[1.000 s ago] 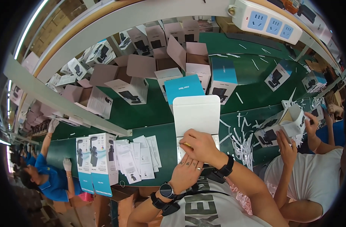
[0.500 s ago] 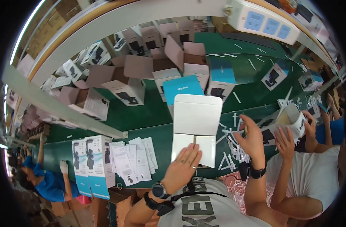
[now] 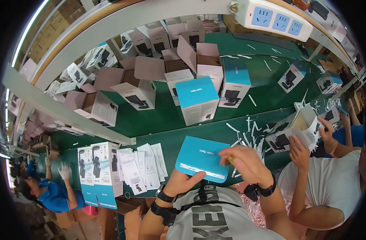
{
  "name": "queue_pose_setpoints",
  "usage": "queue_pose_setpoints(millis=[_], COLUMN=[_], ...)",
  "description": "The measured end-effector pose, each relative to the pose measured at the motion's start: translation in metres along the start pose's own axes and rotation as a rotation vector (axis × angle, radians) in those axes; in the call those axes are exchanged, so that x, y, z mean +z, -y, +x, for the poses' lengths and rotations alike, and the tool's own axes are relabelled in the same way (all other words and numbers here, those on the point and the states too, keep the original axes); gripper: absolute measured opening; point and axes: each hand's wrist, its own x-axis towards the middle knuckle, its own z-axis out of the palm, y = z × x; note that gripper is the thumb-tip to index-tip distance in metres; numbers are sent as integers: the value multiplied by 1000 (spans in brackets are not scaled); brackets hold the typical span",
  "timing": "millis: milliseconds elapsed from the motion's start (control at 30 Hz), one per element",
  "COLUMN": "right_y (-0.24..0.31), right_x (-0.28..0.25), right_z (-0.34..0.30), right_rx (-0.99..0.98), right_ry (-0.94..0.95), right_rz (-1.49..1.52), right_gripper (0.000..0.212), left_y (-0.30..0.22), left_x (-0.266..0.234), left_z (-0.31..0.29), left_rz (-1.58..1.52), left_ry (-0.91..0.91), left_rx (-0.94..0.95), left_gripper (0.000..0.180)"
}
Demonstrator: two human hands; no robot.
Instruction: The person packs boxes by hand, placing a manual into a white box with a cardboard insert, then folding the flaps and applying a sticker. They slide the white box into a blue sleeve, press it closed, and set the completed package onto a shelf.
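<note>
A flat box with a blue face point(image 3: 201, 158) lies tilted at the near edge of the green table point(image 3: 151, 124). My left hand point(image 3: 184, 182) grips its near-left corner from below. My right hand point(image 3: 247, 164) is curled over the box's right edge, pinching a small yellowish piece point(image 3: 230, 160) between its fingertips; what the piece is cannot be made out. Both wrists wear dark watches or bands.
A closed blue-topped box point(image 3: 197, 100) stands just beyond. Open cartons point(image 3: 179, 66) crowd the back. Paper leaflets point(image 3: 143, 168) and two printed boxes point(image 3: 99, 172) lie left. White strips point(image 3: 251, 130) litter the right, where a neighbour's hands point(image 3: 299, 148) hold a box. A gloved person point(image 3: 51, 192) works far left; a power strip point(image 3: 271, 18) hangs overhead.
The box showed its white face upright with both hands on it. My right hand reached out to the strips on the right and came back; the box now shows its blue face.
</note>
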Motion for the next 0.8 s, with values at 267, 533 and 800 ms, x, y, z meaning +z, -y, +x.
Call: queue_pose_setpoints(millis=[267,533,800], right_y=[-1,0,7], right_x=[72,73,49], right_z=[83,74,53], right_rx=[-335,-237,-267], right_ry=[160,225,-8], right_rz=[-203,-75,210], right_gripper=[14,15,18], left_y=[-3,-2,-39], left_x=[-4,-14,-2], left_z=[-2,-6,-6], left_rz=[29,58,869], left_ry=[-52,51,-284], left_rx=[125,66,334], left_gripper=[46,54,65])
